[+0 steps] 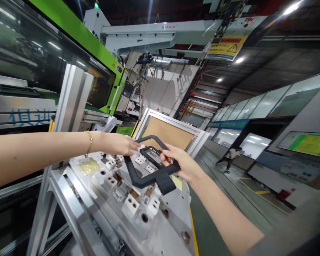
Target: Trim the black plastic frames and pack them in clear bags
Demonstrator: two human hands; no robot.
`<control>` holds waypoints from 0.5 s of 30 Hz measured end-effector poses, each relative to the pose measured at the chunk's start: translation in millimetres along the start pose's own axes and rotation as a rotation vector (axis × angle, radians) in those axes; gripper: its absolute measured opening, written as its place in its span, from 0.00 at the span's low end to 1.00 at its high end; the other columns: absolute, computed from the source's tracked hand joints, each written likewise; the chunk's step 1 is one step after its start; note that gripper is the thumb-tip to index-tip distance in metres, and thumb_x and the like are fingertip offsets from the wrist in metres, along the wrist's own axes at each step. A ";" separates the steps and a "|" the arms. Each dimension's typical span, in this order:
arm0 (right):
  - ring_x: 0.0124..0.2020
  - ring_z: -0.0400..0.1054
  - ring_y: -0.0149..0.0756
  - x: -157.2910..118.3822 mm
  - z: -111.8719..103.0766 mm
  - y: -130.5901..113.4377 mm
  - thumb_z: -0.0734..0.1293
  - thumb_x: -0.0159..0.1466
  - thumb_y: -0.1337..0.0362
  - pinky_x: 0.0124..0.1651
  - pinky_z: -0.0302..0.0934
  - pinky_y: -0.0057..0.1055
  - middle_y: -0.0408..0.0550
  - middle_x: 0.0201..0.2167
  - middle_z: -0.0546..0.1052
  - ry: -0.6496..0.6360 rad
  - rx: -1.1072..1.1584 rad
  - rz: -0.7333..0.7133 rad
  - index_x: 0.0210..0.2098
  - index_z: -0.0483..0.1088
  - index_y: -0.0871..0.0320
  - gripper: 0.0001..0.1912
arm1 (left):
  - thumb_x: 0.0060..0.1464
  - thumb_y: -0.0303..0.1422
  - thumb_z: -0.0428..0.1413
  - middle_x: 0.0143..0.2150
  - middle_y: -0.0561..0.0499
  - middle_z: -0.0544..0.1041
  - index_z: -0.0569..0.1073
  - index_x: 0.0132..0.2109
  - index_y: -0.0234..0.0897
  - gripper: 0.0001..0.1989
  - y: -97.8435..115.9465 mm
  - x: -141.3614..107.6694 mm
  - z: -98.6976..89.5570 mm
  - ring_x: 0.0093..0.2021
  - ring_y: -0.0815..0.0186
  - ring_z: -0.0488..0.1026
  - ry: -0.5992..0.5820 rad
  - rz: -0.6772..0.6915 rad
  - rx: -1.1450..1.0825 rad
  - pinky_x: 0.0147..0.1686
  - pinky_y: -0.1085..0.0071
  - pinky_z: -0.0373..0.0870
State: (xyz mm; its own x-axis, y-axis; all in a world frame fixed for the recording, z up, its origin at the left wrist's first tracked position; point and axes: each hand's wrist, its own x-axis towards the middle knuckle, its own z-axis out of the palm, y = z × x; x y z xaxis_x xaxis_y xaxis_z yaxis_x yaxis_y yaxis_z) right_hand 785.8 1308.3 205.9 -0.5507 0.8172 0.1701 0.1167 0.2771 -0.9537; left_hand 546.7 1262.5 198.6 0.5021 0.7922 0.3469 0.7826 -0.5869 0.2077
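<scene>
The right hand has hold of a black frame, with its thumb on top and its fingers curled in around the side. The left hand has its fingers on the frame's other side, but I can't tell if they pinch it or just touch it. The frame is tilted, up above a metal jig with lots of little white blocks. A smaller black frame shows through its middle; I can't tell if the two are joined.

The big frame looks like plastic, so it should be light and quite stiff. Its sides are thin and might bend a bit if twisted, and smooth plastic could slip. Two hands on opposite sides seem best to keep it flat. The wide tab sticks out and could bump the blocks, so I'd not lift by that.
</scene>
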 end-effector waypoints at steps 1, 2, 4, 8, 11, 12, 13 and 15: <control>0.16 0.57 0.22 -7.7 4.3 7.9 0.66 0.47 0.61 0.19 0.55 0.21 0.38 0.17 0.67 0.083 0.055 -0.018 0.29 0.62 0.58 0.12 | 0.48 0.20 0.49 0.46 0.53 0.72 0.73 0.36 0.42 0.13 1.1 2.4 3.6 0.45 0.66 0.68 0.035 -0.055 -0.084 0.44 0.74 0.63; 0.17 0.58 0.23 -15.4 9.8 16.3 0.65 0.47 0.60 0.21 0.56 0.21 0.37 0.18 0.65 0.169 0.099 -0.037 0.27 0.59 0.57 0.12 | 0.53 0.23 0.45 0.47 0.51 0.71 0.71 0.41 0.40 0.14 3.8 4.0 8.7 0.44 0.66 0.69 0.063 -0.115 -0.179 0.43 0.71 0.64; 0.21 0.61 0.24 -30.6 23.1 31.6 0.63 0.48 0.57 0.25 0.60 0.22 0.38 0.20 0.65 0.312 0.137 -0.064 0.26 0.55 0.55 0.13 | 0.60 0.30 0.37 0.44 0.47 0.72 0.66 0.47 0.36 0.16 12.7 5.7 22.5 0.37 0.66 0.71 0.117 -0.260 -0.373 0.36 0.68 0.68; 0.24 0.64 0.29 -48.6 37.1 48.7 0.58 0.55 0.54 0.30 0.63 0.30 0.42 0.23 0.67 0.379 -0.011 -0.071 0.31 0.56 0.54 0.11 | 0.59 0.41 0.40 0.30 0.51 0.71 0.66 0.42 0.31 0.18 23.4 7.3 46.0 0.21 0.73 0.67 0.129 -0.514 -0.695 0.19 0.75 0.66; 0.27 0.65 0.34 -38.1 14.9 58.0 0.53 0.59 0.51 0.32 0.62 0.37 0.49 0.28 0.70 0.354 -0.294 -0.089 0.34 0.63 0.58 0.17 | 0.58 0.37 0.45 0.22 0.58 0.65 0.66 0.34 0.31 0.13 9.9 6.5 46.7 0.15 0.78 0.57 0.129 -0.617 -0.808 0.13 0.80 0.56; 0.31 0.65 0.36 -29.8 2.2 62.8 0.54 0.60 0.52 0.36 0.61 0.39 0.51 0.32 0.70 0.363 -0.406 -0.114 0.35 0.64 0.59 0.18 | 0.57 0.37 0.45 0.21 0.59 0.63 0.66 0.32 0.31 0.13 3.2 5.5 45.3 0.14 0.79 0.55 0.120 -0.634 -0.826 0.12 0.80 0.54; 0.37 0.64 0.37 -19.8 -11.3 68.7 0.56 0.60 0.54 0.42 0.59 0.41 0.52 0.37 0.69 0.376 -0.518 -0.145 0.36 0.65 0.60 0.16 | 0.57 0.37 0.46 0.19 0.60 0.61 0.65 0.30 0.32 0.13 -3.0 4.3 44.2 0.13 0.79 0.53 0.101 -0.646 -0.836 0.11 0.80 0.52; 0.47 0.59 0.40 2.4 -34.9 83.1 0.61 0.58 0.59 0.50 0.51 0.45 0.51 0.45 0.66 0.362 -0.726 -0.199 0.38 0.66 0.59 0.12 | 0.57 0.37 0.47 0.17 0.61 0.58 0.65 0.27 0.32 0.14 -10.7 1.8 44.6 0.12 0.79 0.51 0.052 -0.665 -0.835 0.11 0.80 0.50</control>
State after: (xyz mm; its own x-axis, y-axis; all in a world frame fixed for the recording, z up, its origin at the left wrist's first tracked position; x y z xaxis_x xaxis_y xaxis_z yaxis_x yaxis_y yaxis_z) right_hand 823.0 1350.9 135.7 -0.3321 0.7963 0.5056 0.6171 0.5888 -0.5220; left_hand 555.6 1277.6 156.2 0.0356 0.9988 -0.0326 0.3839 0.0165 0.9232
